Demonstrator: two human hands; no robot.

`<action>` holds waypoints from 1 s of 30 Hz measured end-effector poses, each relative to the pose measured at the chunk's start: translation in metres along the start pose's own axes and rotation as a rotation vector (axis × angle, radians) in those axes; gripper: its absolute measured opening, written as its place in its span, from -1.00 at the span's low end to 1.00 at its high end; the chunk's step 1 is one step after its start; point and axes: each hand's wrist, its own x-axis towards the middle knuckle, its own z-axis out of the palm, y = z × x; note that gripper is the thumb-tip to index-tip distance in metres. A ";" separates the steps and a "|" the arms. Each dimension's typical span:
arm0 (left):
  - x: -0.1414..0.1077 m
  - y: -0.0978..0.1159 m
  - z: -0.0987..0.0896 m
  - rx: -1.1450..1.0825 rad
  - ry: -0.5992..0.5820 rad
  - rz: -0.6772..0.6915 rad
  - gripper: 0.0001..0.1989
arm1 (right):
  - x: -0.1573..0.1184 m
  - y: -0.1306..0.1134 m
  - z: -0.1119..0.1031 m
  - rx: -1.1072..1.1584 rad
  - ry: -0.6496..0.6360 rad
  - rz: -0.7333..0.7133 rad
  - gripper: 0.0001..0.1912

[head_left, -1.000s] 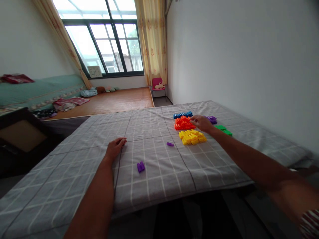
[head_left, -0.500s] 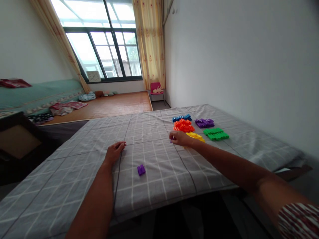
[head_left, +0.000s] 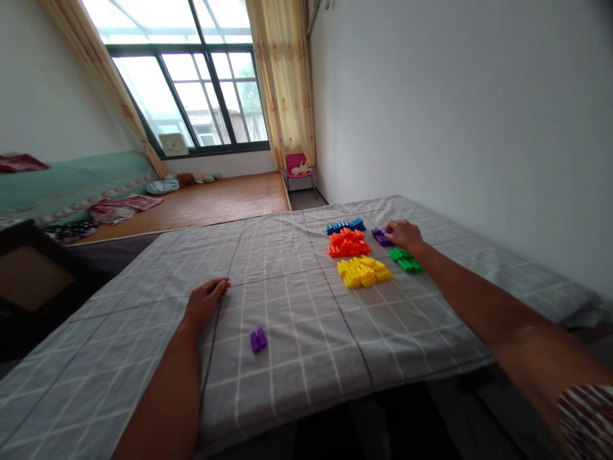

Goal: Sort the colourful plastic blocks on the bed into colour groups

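My right hand (head_left: 405, 234) is at the purple pile (head_left: 380, 236) on the far right of the cloth, its fingers pinched at the pile on a small purple plastic piece. The hand covers part of that pile and of the green pile (head_left: 402, 260). My left hand (head_left: 207, 300) rests on the cloth with its fingers curled together and no object showing in them. Two small purple plastic pieces (head_left: 258, 340) lie side by side to the right of the left forearm. Exact kind of the pieces is too small to tell.
Left of the purple and green piles lie a blue pile (head_left: 345, 225), an orange pile (head_left: 348, 244) and a yellow pile (head_left: 364, 271). A grey checked cloth (head_left: 297, 300) covers the table. A white wall (head_left: 454, 128) runs along the right side; a pink chair (head_left: 297, 165) stands beyond.
My right hand has moved right and away from me, from beside the yellow pile to the purple pile, carrying a purple piece. The yellow pile is uncovered. My left hand stays resting.
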 end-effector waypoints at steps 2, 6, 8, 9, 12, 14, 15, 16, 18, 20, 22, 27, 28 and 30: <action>0.000 -0.002 0.000 -0.006 0.000 -0.003 -0.39 | -0.002 0.000 0.003 -0.039 -0.013 -0.005 -0.83; 0.001 -0.005 0.001 0.002 -0.007 0.003 -0.41 | -0.007 -0.008 -0.010 -0.064 -0.015 -0.010 -0.76; 0.001 -0.006 0.002 0.005 -0.019 0.024 -0.42 | -0.013 -0.028 -0.024 -0.001 0.024 -0.070 -0.73; 0.001 -0.006 0.003 0.004 -0.022 0.035 -0.42 | -0.018 -0.044 -0.031 0.060 0.038 -0.143 -0.74; 0.000 -0.007 0.006 0.008 -0.025 0.038 -0.44 | -0.046 -0.114 -0.051 0.328 0.001 -0.506 -0.78; 0.000 -0.009 0.007 0.012 -0.025 0.040 -0.47 | -0.072 -0.170 -0.058 0.515 -0.066 -0.728 -0.80; 0.000 -0.010 0.007 0.013 -0.025 0.047 -0.49 | -0.086 -0.197 -0.060 0.582 -0.110 -0.843 -0.79; 0.000 -0.011 0.008 0.012 -0.026 0.058 -0.50 | -0.099 -0.223 -0.060 0.623 -0.157 -0.972 -0.77; 0.000 -0.014 0.008 0.009 -0.031 0.088 -0.52 | -0.121 -0.266 -0.058 0.652 -0.253 -1.190 -0.65; -0.001 -0.016 0.008 0.005 -0.034 0.107 -0.53 | -0.135 -0.298 -0.055 0.631 -0.324 -1.340 -0.54; -0.001 -0.017 0.008 0.001 -0.031 0.114 -0.53 | -0.144 -0.318 -0.051 0.592 -0.363 -1.409 -0.52; -0.001 -0.013 0.006 0.001 -0.040 0.114 -0.48 | -0.153 -0.335 -0.046 0.560 -0.370 -1.358 -0.71; -0.001 -0.011 0.005 -0.001 -0.043 0.108 -0.47 | -0.154 -0.335 -0.046 0.552 -0.368 -1.339 -0.73; -0.002 -0.007 0.003 -0.002 -0.042 0.096 -0.46 | -0.157 -0.330 -0.047 0.519 -0.352 -1.306 -0.74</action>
